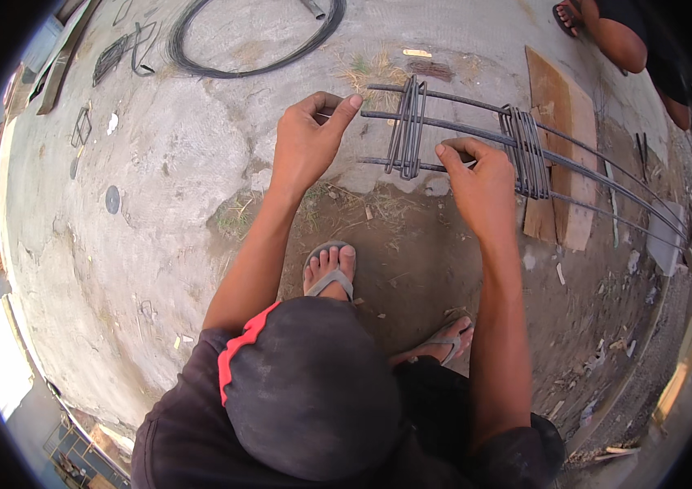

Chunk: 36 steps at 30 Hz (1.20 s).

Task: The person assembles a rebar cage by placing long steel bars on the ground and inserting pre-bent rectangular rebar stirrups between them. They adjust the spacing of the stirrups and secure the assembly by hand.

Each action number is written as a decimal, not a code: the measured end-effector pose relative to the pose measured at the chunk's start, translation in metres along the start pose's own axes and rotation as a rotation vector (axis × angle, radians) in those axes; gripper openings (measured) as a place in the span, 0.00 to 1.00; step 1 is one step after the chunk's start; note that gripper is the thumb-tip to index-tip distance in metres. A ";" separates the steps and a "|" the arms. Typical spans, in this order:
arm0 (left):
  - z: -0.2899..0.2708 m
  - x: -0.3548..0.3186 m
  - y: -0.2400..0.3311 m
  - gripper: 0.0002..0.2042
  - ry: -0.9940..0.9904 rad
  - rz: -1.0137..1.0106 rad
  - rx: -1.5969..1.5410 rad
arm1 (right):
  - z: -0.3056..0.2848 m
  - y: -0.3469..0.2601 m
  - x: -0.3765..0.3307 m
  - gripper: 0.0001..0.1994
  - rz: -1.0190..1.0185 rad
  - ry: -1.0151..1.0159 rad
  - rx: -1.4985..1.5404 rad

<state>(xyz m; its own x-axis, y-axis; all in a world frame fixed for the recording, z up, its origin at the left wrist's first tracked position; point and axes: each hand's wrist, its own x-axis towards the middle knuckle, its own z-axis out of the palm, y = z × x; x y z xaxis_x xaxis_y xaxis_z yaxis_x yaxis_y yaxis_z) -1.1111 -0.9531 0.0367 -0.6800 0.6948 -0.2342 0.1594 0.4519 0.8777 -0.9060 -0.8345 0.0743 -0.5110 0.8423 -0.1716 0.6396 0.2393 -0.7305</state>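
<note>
Biggest first: the long steel bars (468, 128) run from in front of the person off to the R, crossing wooden boards (580, 118); they look loose side by side, so a knock at the near ends could prob. roll or spread them, esp. b/c no ties are clear at this res. The boards could poss. rock if load shifts, ground there being rough. Next size down, two sets of bent rings sit around the bars: near set (405, 134) nr the L ends, far set (529, 155) over by the boards. Near set stands a bit askew, so rings could snag on one another, or slip off the ends, if pulled L. L foot (329, 273) is in an open sandal, toes bare; a dropped bar or ring could hurt. R hand (476, 183) is btwn the sets, thumb + index nearly closed by the lowest bar; pinch risk if rings slide. L hand (309, 138) is just off the bar tips, thumb + index narrow; can't tell if they hold anything thin. Smallest: cut tips could scratch bare skin.
</note>
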 end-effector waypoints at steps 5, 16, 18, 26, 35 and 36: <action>0.004 -0.004 0.037 0.25 0.079 0.048 0.249 | 0.024 -0.014 0.013 0.17 0.020 -0.066 -0.157; 0.038 -0.015 0.018 0.17 -0.058 0.148 0.307 | -0.049 0.025 0.032 0.15 0.128 -0.033 -0.311; 0.034 -0.010 0.021 0.18 -0.117 0.102 0.271 | -0.071 0.044 0.035 0.16 0.172 -0.008 -0.305; 0.018 0.001 0.007 0.25 0.071 0.069 0.231 | -0.081 0.042 0.034 0.15 0.139 0.007 -0.529; 0.017 0.021 -0.005 0.22 -0.247 -0.281 -0.303 | -0.106 0.037 0.039 0.14 -0.032 -0.030 -0.649; 0.015 0.022 -0.007 0.21 -0.283 -0.303 -0.358 | -0.109 0.034 0.037 0.14 -0.054 -0.031 -0.668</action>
<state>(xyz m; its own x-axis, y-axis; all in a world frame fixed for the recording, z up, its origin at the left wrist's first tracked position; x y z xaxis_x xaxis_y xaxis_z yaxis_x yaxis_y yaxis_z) -1.1167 -0.9328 0.0194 -0.4303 0.7090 -0.5587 -0.3006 0.4710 0.8293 -0.8409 -0.7423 0.1156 -0.5622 0.8088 -0.1725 0.8256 0.5368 -0.1738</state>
